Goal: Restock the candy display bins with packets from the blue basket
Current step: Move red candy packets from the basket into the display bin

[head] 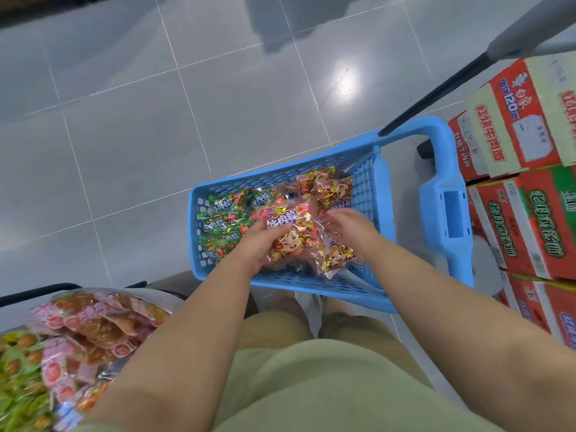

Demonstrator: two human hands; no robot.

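Observation:
The blue basket (367,177) stands on the floor in front of me. Green candy packets (223,218) fill its left side and red candy packets (327,188) its right. My left hand (260,247) grips a red packet (288,241) by its left edge, fingers curled over it. My right hand (350,230) reaches into the pile just to the right, with its fingers curled down on the clear wrapper of the red packets. At the lower left, a display bin (93,328) holds pink and orange packets, with green ones further left.
Stacked red and white cardboard cartons (530,198) stand close on the right of the basket. The basket's blue handle (445,194) and a black bar (436,92) rise at the right. Grey tiled floor (124,120) spreads to the left and beyond.

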